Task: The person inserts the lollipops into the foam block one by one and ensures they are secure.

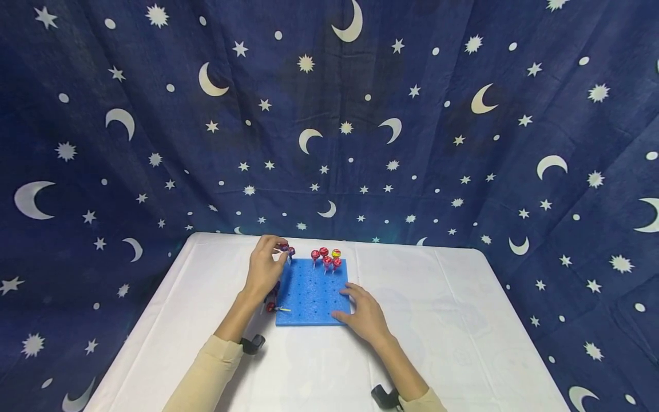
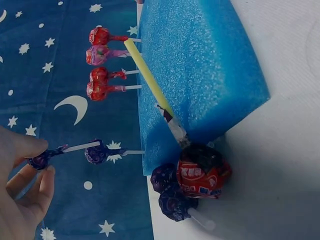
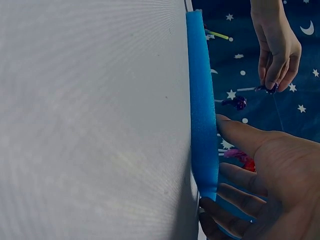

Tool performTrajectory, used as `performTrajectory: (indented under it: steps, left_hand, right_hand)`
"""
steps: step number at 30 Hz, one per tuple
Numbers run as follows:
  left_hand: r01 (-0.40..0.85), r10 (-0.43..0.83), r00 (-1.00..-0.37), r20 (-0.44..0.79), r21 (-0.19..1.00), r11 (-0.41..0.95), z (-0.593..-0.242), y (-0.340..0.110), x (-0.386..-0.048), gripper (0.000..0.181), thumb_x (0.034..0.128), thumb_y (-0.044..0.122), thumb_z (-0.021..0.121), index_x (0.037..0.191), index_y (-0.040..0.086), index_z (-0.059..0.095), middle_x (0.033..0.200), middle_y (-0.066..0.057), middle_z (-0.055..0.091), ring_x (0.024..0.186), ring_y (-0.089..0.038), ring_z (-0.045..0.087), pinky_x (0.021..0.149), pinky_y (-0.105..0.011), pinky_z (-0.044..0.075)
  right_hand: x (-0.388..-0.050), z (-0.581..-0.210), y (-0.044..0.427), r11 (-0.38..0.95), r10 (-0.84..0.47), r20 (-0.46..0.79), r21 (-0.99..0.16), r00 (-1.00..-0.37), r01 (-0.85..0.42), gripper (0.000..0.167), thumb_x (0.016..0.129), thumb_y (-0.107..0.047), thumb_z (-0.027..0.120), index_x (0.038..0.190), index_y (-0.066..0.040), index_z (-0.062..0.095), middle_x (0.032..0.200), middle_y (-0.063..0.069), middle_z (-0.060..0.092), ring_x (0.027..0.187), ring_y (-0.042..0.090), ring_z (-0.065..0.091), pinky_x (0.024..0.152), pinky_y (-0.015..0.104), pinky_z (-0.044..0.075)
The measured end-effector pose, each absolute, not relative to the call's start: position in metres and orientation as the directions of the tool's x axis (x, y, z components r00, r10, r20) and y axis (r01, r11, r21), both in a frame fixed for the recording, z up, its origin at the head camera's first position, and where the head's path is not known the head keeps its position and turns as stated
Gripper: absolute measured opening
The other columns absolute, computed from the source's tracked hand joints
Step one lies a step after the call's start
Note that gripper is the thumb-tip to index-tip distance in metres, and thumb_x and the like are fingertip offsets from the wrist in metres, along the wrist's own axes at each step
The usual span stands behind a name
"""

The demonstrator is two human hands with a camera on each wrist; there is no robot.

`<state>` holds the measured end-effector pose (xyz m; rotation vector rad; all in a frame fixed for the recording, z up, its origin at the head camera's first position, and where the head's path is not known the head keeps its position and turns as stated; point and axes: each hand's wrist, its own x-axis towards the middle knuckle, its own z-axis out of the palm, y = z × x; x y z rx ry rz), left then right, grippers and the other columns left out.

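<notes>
My left hand [image 1: 264,266] pinches a purple-wrapped lollipop [image 2: 39,161] by its candy head, over the far left corner of a blue foam board [image 1: 309,297]. Its white stick points down at the board. Close beside it, another purple lollipop [image 2: 96,152] stands upright in the foam. Several red and pink lollipops [image 1: 316,254] and a yellow-and-red one [image 1: 336,253] stand along the far right part. My right hand [image 1: 366,317] rests at the board's right edge, its fingers spread and loosely bent, holding nothing.
Left of the board lie a red-wrapped lollipop [image 2: 200,172], its yellow stick over the board's edge, and purple lollipops [image 2: 175,202]. Rows of small holes dot the board. A white cloth [image 1: 437,332] covers the table; a dark blue star-and-moon curtain [image 1: 329,143] hangs behind.
</notes>
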<state>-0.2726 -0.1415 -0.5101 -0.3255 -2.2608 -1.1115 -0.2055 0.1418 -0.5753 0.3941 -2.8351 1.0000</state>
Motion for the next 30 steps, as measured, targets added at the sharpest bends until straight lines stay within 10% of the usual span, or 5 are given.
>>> performTrajectory:
  steps: [30]
  left_hand:
    - [0.485,0.095,-0.795,0.600,0.533,0.693,-0.521,-0.125,-0.281,0.022,0.0869,0.000,0.082,0.103,0.010,0.072,0.108,-0.004,0.066,0.096,-0.026,0.072,0.083,-0.042,0.060]
  right_hand:
    - [-0.205,-0.575,0.142,0.738,-0.213,0.205,-0.607,-0.955,-0.295,0.060,0.083,-0.043,0.089,0.131,-0.013,0.071,0.150,0.007,0.059,0.142,0.035,0.052,0.115,0.056,0.043]
